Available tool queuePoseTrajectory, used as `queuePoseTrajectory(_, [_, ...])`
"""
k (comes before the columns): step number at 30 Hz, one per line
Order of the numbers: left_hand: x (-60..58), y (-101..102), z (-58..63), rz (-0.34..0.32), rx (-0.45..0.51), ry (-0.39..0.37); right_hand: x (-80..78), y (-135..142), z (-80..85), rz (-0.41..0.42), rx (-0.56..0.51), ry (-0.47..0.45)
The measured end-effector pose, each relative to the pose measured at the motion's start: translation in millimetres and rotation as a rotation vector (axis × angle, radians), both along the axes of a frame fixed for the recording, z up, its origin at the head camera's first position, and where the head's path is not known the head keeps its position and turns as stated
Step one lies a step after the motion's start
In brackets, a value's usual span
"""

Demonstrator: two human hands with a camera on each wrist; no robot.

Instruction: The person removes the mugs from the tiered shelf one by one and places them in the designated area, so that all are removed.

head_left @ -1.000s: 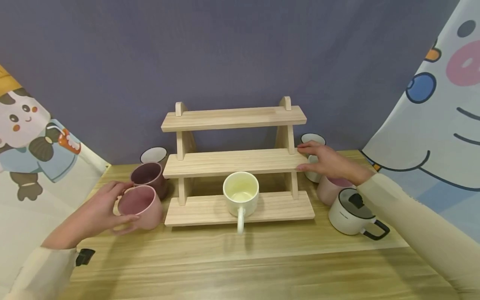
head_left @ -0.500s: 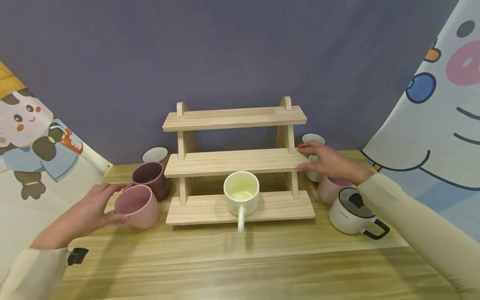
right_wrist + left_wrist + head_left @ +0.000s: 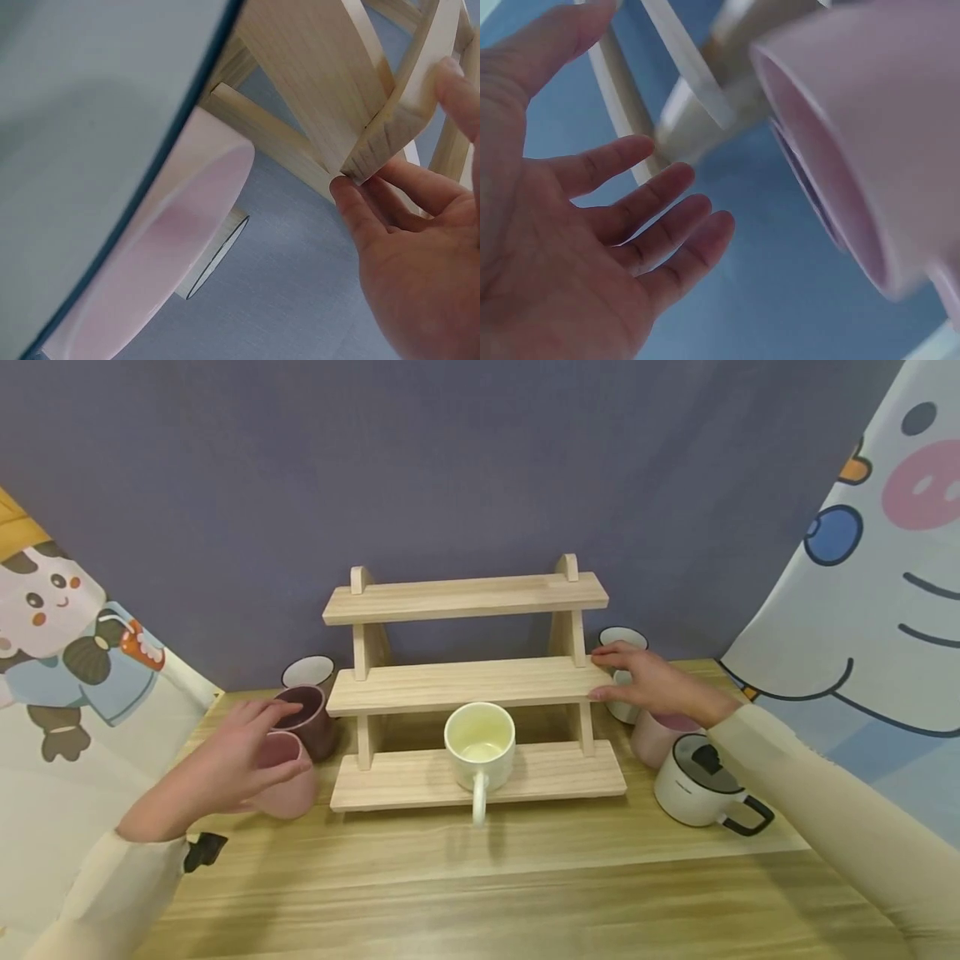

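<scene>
My left hand (image 3: 221,764) hovers over a pink mug (image 3: 288,795) at the left and partly hides it. In the left wrist view its fingers (image 3: 667,195) are spread, with nothing between them, apart from the mug's rim. A plum-coloured mug (image 3: 321,732) stands just behind the pink one. At the right, my right hand (image 3: 648,683) grips the end of the middle tier of a three-tier wooden display rack (image 3: 450,685). Its thumb lies on top and its fingers curl beneath the board, as the right wrist view shows. A pale yellow mug (image 3: 480,764) sits on the lowest tier, handle toward me.
A white-lined mug (image 3: 309,670) stands behind the plum one. Right of the rack are a white mug (image 3: 693,797) with dark lid and black handle, another pink mug (image 3: 651,743) and dark-rimmed white mugs (image 3: 624,637), partly hidden. A grey-blue cloth (image 3: 465,468) hangs behind.
My left hand has let go of the pink mug's side, then risen and moved right above it. That mug shifted slightly left earlier. The right hand keeps its hold on the rack.
</scene>
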State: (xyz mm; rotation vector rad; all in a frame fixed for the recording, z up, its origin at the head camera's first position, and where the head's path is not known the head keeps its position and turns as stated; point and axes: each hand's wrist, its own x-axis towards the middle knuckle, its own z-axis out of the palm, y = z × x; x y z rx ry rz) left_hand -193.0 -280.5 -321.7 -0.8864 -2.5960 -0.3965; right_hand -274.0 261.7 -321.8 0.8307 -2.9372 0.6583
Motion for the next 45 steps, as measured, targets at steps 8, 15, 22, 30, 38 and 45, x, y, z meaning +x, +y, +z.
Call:
queuePoseTrajectory(8, [-4.3,35.4,6.3,-0.039,-0.015,-0.024,-0.8,-0.1,-0.2,0.008,0.0,0.022])
queuePoseTrajectory(15, [-2.0,78.0,14.1,-0.025,-0.03,-0.093,-2.3,0.4,-1.9,0.005,0.005,0.024])
queuePoseTrajectory(22, [2.4,126.6,14.4,-0.042,-0.003,-0.13,-0.6,0.3,0.1,-0.005,0.002,0.008])
queuePoseTrajectory(30, [1.4,169.3,7.9,-0.019,0.04,-0.163,-0.5,-1.0,0.6,0.006,0.002,0.014])
queuePoseTrajectory(38, [1.5,201.4,0.8,0.078,-0.05,-0.2,-3.0,-0.1,-2.4,0.007,-0.008,0.023])
queuePoseTrajectory(45, [1.3,216.5,-4.2,0.135,-0.066,-0.22,-3.3,0.0,-2.4,0.001,-0.01,0.019])
